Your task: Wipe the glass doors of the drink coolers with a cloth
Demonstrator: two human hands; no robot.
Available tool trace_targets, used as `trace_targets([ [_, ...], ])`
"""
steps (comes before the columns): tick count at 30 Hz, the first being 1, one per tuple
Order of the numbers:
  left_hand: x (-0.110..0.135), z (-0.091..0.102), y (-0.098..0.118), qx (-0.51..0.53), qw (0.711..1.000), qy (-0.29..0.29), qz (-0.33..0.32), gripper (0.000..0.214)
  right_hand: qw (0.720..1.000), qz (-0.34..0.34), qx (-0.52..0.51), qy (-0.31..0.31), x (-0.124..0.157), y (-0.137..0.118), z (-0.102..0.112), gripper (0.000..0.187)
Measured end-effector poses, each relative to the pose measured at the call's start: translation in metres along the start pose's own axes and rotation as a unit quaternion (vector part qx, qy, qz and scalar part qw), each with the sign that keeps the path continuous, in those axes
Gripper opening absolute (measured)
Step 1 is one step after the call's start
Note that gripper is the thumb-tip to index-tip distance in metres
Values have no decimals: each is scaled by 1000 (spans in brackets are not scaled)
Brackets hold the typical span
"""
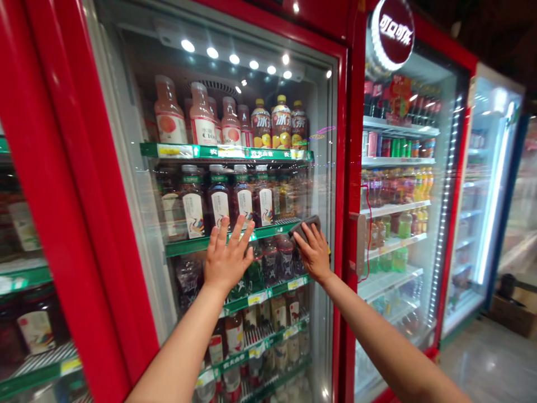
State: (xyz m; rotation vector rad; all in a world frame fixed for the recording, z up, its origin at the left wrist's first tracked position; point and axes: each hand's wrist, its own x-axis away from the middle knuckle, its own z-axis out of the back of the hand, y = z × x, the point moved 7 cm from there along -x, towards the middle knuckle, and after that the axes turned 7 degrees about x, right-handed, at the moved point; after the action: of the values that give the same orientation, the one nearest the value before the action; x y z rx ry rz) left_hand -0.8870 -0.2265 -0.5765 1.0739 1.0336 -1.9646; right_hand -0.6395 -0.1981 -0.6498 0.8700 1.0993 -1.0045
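Note:
In the head view, a red-framed drinks fridge stands before me with its glass door [323, 184] closed. My left hand [229, 252] lies against the glass with its fingers spread and nothing in it. To its right, my right hand [312, 249] presses a dark grey cloth [297, 230] flat to the pane, near the door's right side. Behind the glass, dark bottles with white labels [193, 207] stand on a green-edged shelf [188, 246]. Higher up are pinkish juice bottles [170, 112] and yellow-capped tea bottles [281, 123].
On the right, another red-framed fridge [451, 218] holds cans and bottles, with a round lit sign [393, 31] above. A vertical handle [357, 243] and a red cord [369, 240] sit between the fridges. A cardboard box [514, 310] rests on the floor at far right.

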Motion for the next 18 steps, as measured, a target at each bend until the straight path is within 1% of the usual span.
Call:
trace_targets([
  [1, 0, 0, 0, -3, 1000, 0, -1, 88, 1000, 26, -7, -7, 11, 1, 2, 59],
  [2, 0, 1, 1, -6, 1000, -1, -2, 88, 999, 29, -14, 2, 18, 7, 6, 59],
  [4, 1, 1, 1, -13, 1000, -4, -4, 87, 998, -8, -32, 48, 18, 22, 13, 60],
  [6, 2, 0, 1, -19, 1000, -7, -4, 87, 992, -61, -49, 102, 3, 29, 15, 61],
  [7, 2, 0, 1, -22, 1000, -9, -3, 87, 989, -77, -55, 118, -7, 25, 14, 61],
  [9, 2, 0, 1, -28, 1000, -14, 0, 86, 987, -86, -59, 124, -22, 8, 9, 63],
  [11, 3, 0, 1, -35, 999, -21, 4, 85, 991, -62, -56, 100, -23, -14, 5, 65],
  [12, 3, 0, 1, -38, 999, -25, 5, 84, 995, -34, -57, 80, -16, -24, 4, 65],
  [14, 3, 0, 1, -45, 998, -33, 7, 84, 996, 50, -62, 33, 7, -34, 3, 64],
  [15, 3, 0, 2, -48, 998, -37, 7, 83, 993, 95, -65, 13, 21, -34, 3, 64],
  [16, 4, 0, 2, -51, 998, -39, 7, 83, 990, 125, -64, -3, 32, -29, 4, 64],
  [17, 4, 0, 2, -55, 998, -42, 7, 83, 989, 134, -58, -12, 39, -20, 4, 64],
  [18, 4, 0, 2, -58, 997, -44, 9, 83, 991, 119, -53, -3, 40, -8, 5, 64],
])
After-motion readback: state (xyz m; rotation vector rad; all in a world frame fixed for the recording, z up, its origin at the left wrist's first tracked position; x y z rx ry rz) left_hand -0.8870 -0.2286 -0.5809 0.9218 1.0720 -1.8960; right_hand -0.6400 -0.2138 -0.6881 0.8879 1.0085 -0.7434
